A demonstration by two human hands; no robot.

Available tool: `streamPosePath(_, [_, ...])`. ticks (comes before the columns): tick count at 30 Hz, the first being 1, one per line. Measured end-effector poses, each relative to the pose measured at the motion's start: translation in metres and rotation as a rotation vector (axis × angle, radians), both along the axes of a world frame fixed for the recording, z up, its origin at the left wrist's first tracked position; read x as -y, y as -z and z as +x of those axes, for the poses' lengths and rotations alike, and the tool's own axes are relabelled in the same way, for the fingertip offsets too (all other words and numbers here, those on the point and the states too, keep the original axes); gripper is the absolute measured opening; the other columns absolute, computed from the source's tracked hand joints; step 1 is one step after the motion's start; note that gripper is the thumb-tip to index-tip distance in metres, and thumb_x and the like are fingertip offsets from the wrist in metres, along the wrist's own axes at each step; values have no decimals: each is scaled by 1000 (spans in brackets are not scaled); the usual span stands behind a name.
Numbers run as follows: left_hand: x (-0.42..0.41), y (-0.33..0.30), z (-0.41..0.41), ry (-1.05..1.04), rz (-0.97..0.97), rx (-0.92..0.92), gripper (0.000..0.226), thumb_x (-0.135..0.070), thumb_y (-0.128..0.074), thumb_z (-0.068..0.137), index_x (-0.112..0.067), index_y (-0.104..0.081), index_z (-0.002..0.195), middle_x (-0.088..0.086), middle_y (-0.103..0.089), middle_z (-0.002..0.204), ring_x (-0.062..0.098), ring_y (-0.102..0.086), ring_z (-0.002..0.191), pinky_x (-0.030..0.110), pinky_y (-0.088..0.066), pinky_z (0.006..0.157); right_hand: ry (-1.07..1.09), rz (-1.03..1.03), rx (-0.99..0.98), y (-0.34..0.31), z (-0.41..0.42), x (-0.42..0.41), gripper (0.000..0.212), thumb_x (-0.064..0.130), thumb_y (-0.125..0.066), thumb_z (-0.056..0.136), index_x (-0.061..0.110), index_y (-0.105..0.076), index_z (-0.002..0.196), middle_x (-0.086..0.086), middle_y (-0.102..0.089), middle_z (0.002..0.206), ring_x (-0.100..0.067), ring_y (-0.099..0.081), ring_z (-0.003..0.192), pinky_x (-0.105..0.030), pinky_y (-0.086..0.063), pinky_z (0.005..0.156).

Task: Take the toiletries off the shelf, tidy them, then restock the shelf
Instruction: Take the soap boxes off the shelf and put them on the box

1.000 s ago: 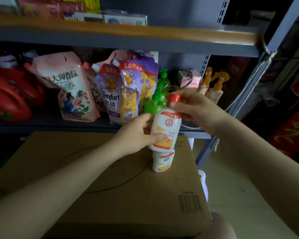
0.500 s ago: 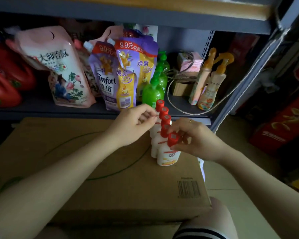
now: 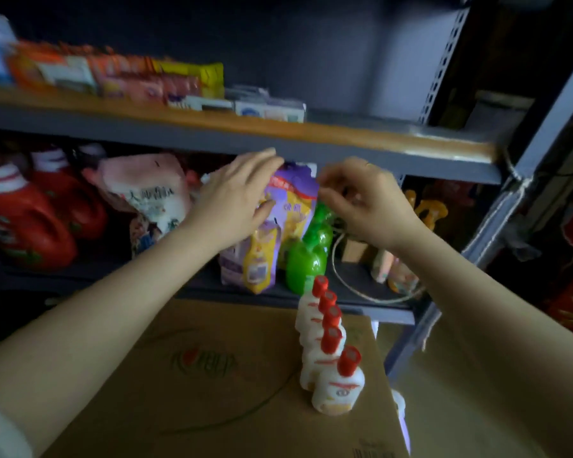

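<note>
Several white bottles with red caps (image 3: 332, 355) stand in a row on a cardboard box (image 3: 212, 375) below the shelf. Both my hands are up at the middle shelf (image 3: 361, 310). My left hand (image 3: 235, 196) has its fingers stretched out in front of the purple and yellow refill pouches (image 3: 291, 196); its thumb lies near a pouch. My right hand (image 3: 361, 200) hovers beside the pouch tops and above the green bottles (image 3: 306, 262), fingers loosely curled with nothing in them. Motion blur hides whether either hand touches a pouch.
Red detergent jugs (image 3: 24, 223) and a pink pouch (image 3: 153, 193) fill the shelf's left side. Orange-headed spray bottles (image 3: 427, 213) and a coil of cord (image 3: 354, 294) sit at its right. The upper shelf (image 3: 344, 137) holds flat packets. A metal upright (image 3: 516, 180) stands right.
Both hands have left the red-capped bottles on the box and risen to the pouches on the shelf. The view has tilted upward.
</note>
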State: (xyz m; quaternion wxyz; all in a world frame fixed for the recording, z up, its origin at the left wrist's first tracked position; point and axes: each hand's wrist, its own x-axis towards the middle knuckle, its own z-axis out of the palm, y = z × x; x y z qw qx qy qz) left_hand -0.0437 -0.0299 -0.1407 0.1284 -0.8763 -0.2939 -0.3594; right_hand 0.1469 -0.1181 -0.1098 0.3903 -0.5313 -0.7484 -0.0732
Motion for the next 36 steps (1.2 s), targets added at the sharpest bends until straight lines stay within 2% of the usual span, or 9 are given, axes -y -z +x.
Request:
streamPosePath(5, [-47,-31,-33,-316,76,-76,89,-41,-65,82,-6,-15,147,15,-8,156,29,-10,143,38,-8,115,93,141,-6,-45,-14,-68,24,2,-49,89,1,-64,108,-18,-62,107,-31,-58,100,-28,-39,84])
streamPosePath(8, [-65,-36,-40,-334,24,-128,93,-52,-57,83,-9,-7,148,11,-1,157,24,-3,144,35,-3,115,142,20,176,-56,-17,-101,32,10,-47,93,2,-55,123,-18,-55,128,-33,-50,119,-33,-35,99])
streamPosePath(11, [-74,-38,-39,-298,56,-138,90,-50,-58,84,-9,-10,148,9,-8,157,23,-6,144,34,-2,115,194,-106,326,-60,-20,-122,43,31,-41,98,11,-43,136,-10,-44,142,-26,-40,131,-38,-31,107])
streamPosePath(15, [-81,-41,-37,-241,35,-79,90,-52,-64,78,-10,-22,146,7,-26,151,24,-19,141,38,-23,111,297,-186,478,-65,-9,-124,44,48,-31,96,24,-48,130,-2,-50,138,-25,-48,125,-42,-39,101])
streamPosePath(21, [-85,-38,-38,-164,40,16,86,-52,-70,73,-8,-39,139,10,-42,142,28,-33,134,39,-29,108,401,-264,480,-77,7,-130,37,45,-33,97,24,-58,115,-6,-60,124,-31,-55,111,-44,-45,92])
streamPosePath(24, [-85,-37,-36,-159,30,35,85,-49,-72,72,-6,-41,138,12,-44,140,30,-35,132,40,-30,108,321,-383,288,-90,19,-142,32,48,-50,90,24,-61,107,-4,-64,109,-25,-57,103,-34,-44,90])
streamPosePath(27, [-85,-37,-36,-139,12,56,84,-47,-73,71,-7,-42,137,11,-44,140,30,-34,133,40,-30,107,180,-531,108,-102,31,-149,26,46,-68,77,32,-64,99,9,-62,101,-14,-56,102,-26,-39,86])
streamPosePath(31, [-83,-35,-36,-131,16,81,81,-43,-75,71,-4,-45,134,14,-46,137,32,-37,131,42,-35,104,169,-603,181,-107,36,-160,46,52,-76,64,41,-57,103,14,-55,104,-7,-53,96,-23,-39,86])
streamPosePath(36, [-82,-35,-35,-136,1,93,80,-44,-76,69,-7,-46,134,12,-45,137,30,-37,131,41,-39,101,156,-601,25,-99,40,-160,83,70,-72,39,29,-54,110,8,-56,98,-14,-57,93,-25,-44,81])
